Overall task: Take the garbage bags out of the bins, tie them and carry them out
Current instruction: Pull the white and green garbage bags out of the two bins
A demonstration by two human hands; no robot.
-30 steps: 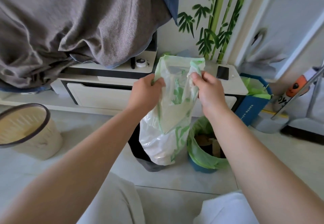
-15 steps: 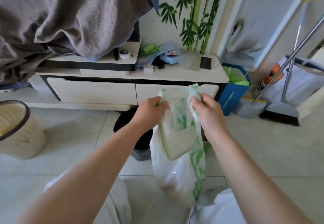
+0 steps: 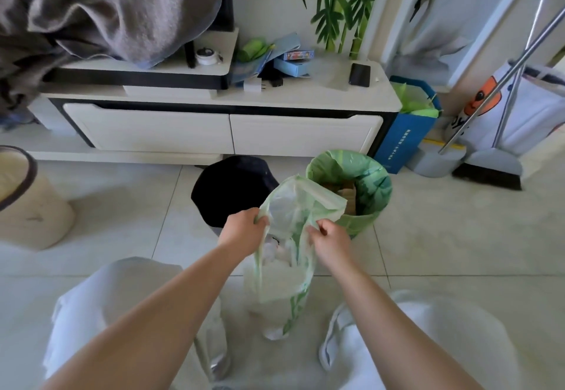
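A pale green and white garbage bag (image 3: 282, 285) with rubbish inside stands on the tiled floor between my knees. My left hand (image 3: 244, 230) pinches its rim on the left and my right hand (image 3: 330, 238) pinches the rim on the right; the bag's mouth gapes open between them. Just behind it is a dark bin (image 3: 232, 191) with no liner showing. To its right stands a second bin lined with a green bag (image 3: 363, 181) that holds cardboard scraps.
A beige wicker bin (image 3: 27, 200) stands at the left. A low white TV cabinet (image 3: 226, 126) runs along the wall with a phone and boxes on top. A blue paper bag (image 3: 406, 133), dustpan and broom (image 3: 489, 169) stand at the right.
The bag has come down from chest height to the floor between my knees. Both hands kept their hold on the rim and the mouth now gapes wider.
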